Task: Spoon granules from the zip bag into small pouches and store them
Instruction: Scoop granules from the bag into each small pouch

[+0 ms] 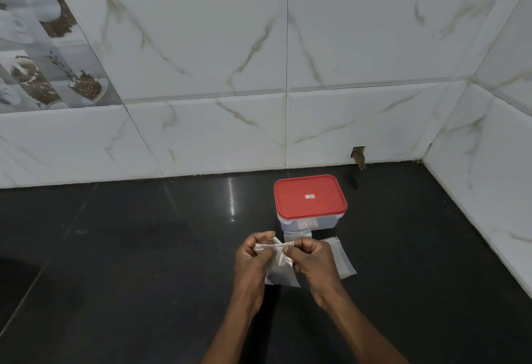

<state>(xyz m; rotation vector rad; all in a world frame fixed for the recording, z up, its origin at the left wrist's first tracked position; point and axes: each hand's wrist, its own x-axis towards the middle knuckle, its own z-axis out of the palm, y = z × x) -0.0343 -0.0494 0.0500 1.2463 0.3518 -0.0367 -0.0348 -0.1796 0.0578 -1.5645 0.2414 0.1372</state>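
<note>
— Where is the pouch?

— The small clear pouch [280,271] is up off the black counter [144,248], held between both hands in front of the person. Its top edge runs from one hand to the other and the rest hangs below.

— How do the hands hold it?

— The left hand [253,260] pinches the left end of the top edge with thumb and curled fingers. The right hand [312,260] pinches the right end the same way. The two hands are close together, knuckles nearly meeting.

— Anything inside it?

— I cannot tell; the plastic is see-through and the dark counter shows behind it.

— What else is there?

— A clear plastic box [312,224] with a red lid [309,196] closed on it stands on the counter just beyond the hands, near the marbled wall tiles [345,47]. A second pouch [344,261] lies flat on the counter just beside the right hand, partly hidden by it. A picture tile [43,61] is on the wall far left
</note>
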